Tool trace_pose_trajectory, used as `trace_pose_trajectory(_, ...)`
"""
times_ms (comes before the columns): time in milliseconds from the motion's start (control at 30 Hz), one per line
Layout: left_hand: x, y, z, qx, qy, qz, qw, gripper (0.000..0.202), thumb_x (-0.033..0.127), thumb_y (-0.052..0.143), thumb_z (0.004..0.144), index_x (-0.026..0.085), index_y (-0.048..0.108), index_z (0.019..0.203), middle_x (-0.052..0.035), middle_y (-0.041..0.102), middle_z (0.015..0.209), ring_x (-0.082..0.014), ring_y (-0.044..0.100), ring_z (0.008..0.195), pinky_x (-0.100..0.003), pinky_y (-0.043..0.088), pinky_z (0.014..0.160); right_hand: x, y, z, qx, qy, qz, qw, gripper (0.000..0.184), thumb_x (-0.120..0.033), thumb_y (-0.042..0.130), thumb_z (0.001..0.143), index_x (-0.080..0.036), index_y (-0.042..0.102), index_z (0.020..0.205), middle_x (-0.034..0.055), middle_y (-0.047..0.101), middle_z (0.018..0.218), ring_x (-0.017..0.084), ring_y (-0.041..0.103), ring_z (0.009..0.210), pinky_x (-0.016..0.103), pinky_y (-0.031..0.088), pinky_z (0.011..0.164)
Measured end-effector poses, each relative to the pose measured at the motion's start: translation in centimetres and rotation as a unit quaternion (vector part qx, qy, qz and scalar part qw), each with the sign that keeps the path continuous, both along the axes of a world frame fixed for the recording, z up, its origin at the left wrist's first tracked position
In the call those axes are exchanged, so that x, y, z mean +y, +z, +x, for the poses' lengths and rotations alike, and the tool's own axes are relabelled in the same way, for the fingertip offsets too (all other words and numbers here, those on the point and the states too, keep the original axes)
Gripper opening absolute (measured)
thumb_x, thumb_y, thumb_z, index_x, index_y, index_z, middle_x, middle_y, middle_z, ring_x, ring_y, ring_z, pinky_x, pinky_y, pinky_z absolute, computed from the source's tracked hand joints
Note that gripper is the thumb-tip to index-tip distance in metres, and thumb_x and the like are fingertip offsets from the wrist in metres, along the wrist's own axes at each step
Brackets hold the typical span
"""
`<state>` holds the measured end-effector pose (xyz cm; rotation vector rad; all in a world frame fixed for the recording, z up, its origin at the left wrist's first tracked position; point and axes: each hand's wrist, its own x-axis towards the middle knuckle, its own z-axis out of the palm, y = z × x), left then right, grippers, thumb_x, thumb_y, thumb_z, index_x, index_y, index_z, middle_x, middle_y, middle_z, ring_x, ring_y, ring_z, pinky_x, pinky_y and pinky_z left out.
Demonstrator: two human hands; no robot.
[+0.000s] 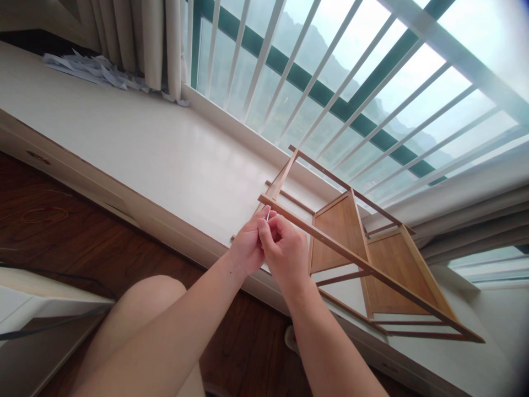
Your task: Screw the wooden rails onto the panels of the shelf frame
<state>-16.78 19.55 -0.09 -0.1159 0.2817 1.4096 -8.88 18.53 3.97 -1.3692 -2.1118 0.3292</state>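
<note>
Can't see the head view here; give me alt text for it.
A person's left hand and right hand meet around a small shiny piece near one end of a wooden frame, which lies on a white ledge. Behind is a barred window with curtains at both sides.

Grip detail mostly unreadable.
Thin silver metal piece (268, 216) in bare right hand (290, 248): too small to ID. That hand covers some of bare left hand (247, 245) and part of brown wooden frame (343, 242). White boxy furniture (16, 306) cut by left edge, beige pleated curtain (152, 44) by top. Pale floor object (290, 337) partly behind right forearm (320, 331).
</note>
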Motion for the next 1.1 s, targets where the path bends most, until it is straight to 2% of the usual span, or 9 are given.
trace_pose_trajectory(167, -0.1, 0.37, -0.09, -0.004, -0.018, 0.005, 1.0, 0.024, 0.026, 0.055, 0.092, 0.014, 0.056, 0.072, 0.0001, 0.057, 0.063, -0.0097, 0.057, 0.056, -0.02, 0.043, 0.05, -0.07, 0.19, -0.15, -0.005, -0.012, 0.023, 1.0, 0.032, -0.044, 0.055, 0.086, -0.02, 0.054, 0.066, -0.0039, 0.052, 0.054, 0.011, 0.042, 0.052, 0.024, 0.029, 0.055)
trace_pose_trajectory(300, -0.11, 0.24, -0.14, -0.007, -0.037, 0.011, 0.999, 0.024, 0.028, 0.059, 0.09, 0.014, 0.056, 0.071, 0.0, 0.057, 0.063, -0.011, 0.059, 0.056, -0.02, 0.043, 0.048, 0.02, 0.03, -0.09, -0.008, -0.018, 0.032, 0.999, 0.031, -0.045, 0.057, 0.086, -0.02, 0.056, 0.066, -0.0041, 0.052, 0.054, 0.011, 0.043, 0.052, 0.024, 0.029, 0.055)
trace_pose_trajectory(667, -0.08, 0.3, -0.2, -0.003, -0.041, 0.018, 0.999, 0.026, 0.028, 0.053, 0.094, 0.014, 0.056, 0.071, -0.0004, 0.057, 0.064, -0.0099, 0.058, 0.056, -0.019, 0.042, 0.049, 0.12, 0.05, -0.21, -0.009, -0.019, 0.041, 0.999, 0.031, -0.045, 0.058, 0.084, -0.02, 0.055, 0.065, -0.0047, 0.052, 0.054, 0.01, 0.041, 0.051, 0.024, 0.028, 0.055)
trace_pose_trajectory(900, -0.01, -0.07, -0.26, -0.006, -0.044, 0.041, 0.998, 0.023, 0.028, 0.059, 0.091, 0.014, 0.058, 0.073, -0.0005, 0.058, 0.066, -0.0097, 0.058, 0.059, -0.019, 0.044, 0.052, 0.1, 0.16, -0.19, -0.007, -0.022, 0.048, 0.999, 0.032, -0.045, 0.059, 0.084, -0.02, 0.054, 0.065, -0.0047, 0.051, 0.053, 0.01, 0.041, 0.051, 0.024, 0.027, 0.055)
trace_pose_trajectory(1100, -0.12, 0.26, -0.39, 0.0, -0.048, 0.035, 0.998, 0.024, 0.029, 0.067, 0.086, 0.014, 0.056, 0.07, 0.0017, 0.055, 0.063, -0.0083, 0.056, 0.057, -0.018, 0.045, 0.053, 0.1, -0.03, -0.09, -0.008, -0.018, 0.043, 0.999, 0.031, -0.044, 0.058, 0.085, -0.02, 0.055, 0.065, -0.0041, 0.053, 0.055, 0.011, 0.042, 0.052, 0.024, 0.028, 0.056)
